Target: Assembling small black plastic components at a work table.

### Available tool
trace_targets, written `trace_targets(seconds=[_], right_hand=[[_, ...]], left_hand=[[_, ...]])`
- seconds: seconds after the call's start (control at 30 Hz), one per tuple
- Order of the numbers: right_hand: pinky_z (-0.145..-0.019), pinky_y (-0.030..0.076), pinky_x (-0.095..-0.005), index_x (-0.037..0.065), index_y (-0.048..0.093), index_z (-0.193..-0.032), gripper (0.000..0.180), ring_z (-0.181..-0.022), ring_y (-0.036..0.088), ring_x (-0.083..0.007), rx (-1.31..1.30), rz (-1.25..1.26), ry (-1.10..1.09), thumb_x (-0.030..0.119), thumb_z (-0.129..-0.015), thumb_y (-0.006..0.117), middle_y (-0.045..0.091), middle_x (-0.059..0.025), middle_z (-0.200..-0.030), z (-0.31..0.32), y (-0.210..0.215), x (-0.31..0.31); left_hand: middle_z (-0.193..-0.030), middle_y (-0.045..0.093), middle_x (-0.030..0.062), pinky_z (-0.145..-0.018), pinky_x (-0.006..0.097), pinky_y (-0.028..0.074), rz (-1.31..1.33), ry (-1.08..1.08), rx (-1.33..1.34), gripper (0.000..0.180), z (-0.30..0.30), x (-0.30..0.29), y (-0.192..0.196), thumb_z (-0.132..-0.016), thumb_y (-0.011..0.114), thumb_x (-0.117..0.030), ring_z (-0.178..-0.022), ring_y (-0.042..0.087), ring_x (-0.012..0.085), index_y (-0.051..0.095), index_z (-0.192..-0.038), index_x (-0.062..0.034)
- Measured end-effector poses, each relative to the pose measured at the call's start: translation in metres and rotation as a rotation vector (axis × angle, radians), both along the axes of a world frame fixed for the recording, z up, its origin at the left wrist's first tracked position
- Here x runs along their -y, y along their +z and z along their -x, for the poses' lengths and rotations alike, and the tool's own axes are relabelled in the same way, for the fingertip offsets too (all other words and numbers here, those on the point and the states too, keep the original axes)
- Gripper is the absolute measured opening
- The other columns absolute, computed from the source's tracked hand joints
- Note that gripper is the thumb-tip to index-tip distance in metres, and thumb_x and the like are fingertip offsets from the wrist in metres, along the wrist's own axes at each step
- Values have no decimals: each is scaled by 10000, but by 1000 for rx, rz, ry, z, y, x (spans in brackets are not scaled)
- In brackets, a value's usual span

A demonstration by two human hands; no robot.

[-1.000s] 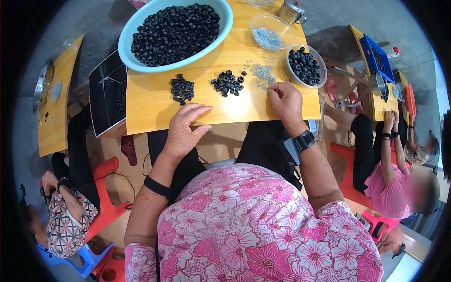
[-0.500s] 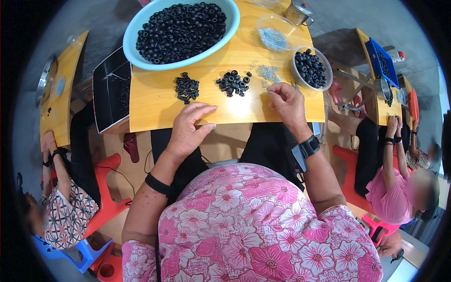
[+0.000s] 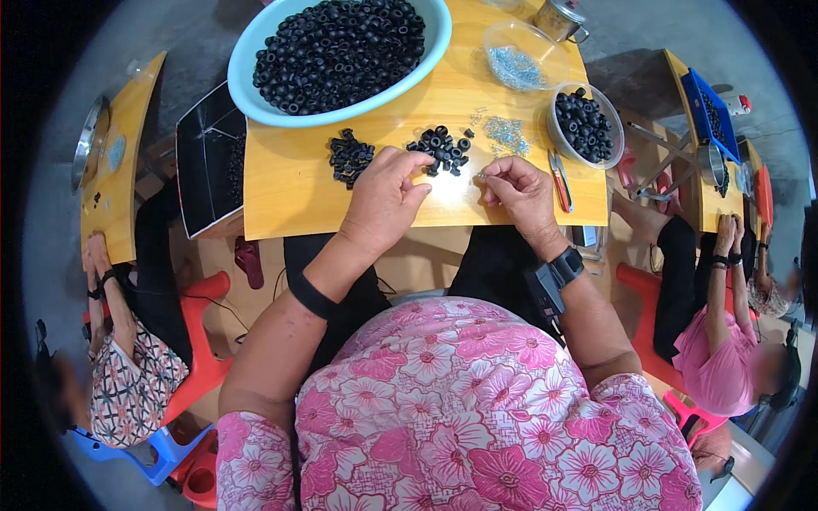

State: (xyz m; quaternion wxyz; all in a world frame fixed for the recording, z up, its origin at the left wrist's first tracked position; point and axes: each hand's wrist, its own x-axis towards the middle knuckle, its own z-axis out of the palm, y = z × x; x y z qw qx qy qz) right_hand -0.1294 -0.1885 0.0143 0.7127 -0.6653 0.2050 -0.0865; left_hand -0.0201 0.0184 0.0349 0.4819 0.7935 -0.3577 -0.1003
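Note:
My left hand (image 3: 385, 203) reaches over the yellow table with thumb and forefinger apart. Its forefinger tip is at the edge of a loose pile of black ring-shaped rubber parts (image 3: 443, 152), and nothing shows between the fingers. To the right, my right hand (image 3: 521, 194) is pinched, with a tiny clear piece (image 3: 481, 175) just showing at the fingertips. Small clear, bluish pieces (image 3: 507, 134) lie scattered beyond it. Left of the rings is a heap of small black parts (image 3: 349, 158). A red-handled hand tool (image 3: 561, 182) lies beside my right hand.
A light-blue basin (image 3: 243, 64) full of black rings fills the far left. On the right stand a clear tub (image 3: 615, 136) of black parts, a shallow clear bowl (image 3: 552, 60) of bluish pieces and a metal cup (image 3: 558, 19). Other people sit at tables on both sides.
My left hand has moved right and away from me, up to the pile of black rings. My right hand has shifted slightly nearer, uncovering the red-handled tool.

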Motion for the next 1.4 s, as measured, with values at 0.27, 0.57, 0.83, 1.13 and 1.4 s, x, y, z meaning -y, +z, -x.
trace_targets(seconds=[0.27,0.57,0.83,1.13,1.4], right_hand=[[-643,514,-230,15,669,-948,72,-680,631,-87,40,18,18,-30,-899,642,697,-38,-824,2,-1,-1],[-637,510,-227,10,667,-935,67,-665,618,-77,30,31,8,-36,-906,629,691,-29,-821,2,0,-2],[-627,514,-224,16,669,-931,66,-668,622,-76,45,21,-4,-35,-904,636,696,-34,-824,2,-2,-3],[-668,534,-228,9,643,-1071,168,-750,638,-72,75,97,11,-22,-906,643,669,-21,-863,3,6,-16],[-637,519,-285,59,603,-1153,280,-680,659,-175,189,580,209,-16,-884,623,648,-93,-799,5,31,-42]], left_hand=[[-910,586,84,-639,296,502,-80,69,74,289,-5,19,-6,-791,755,-65,-687,594,173,665,-1065,-66],[-897,613,99,-719,360,520,-149,117,154,242,-3,25,-12,-768,769,-100,-819,633,270,669,-987,-72],[-891,615,94,-693,338,516,-153,90,157,227,-7,23,-14,-778,758,-83,-772,627,246,695,-996,-71],[-827,650,95,-630,323,507,30,22,45,211,3,5,-2,-777,801,-169,-677,638,213,697,-924,-59],[-733,632,96,-593,315,487,20,-47,-82,218,18,-7,-5,-756,812,-172,-613,608,194,693,-860,-23]])
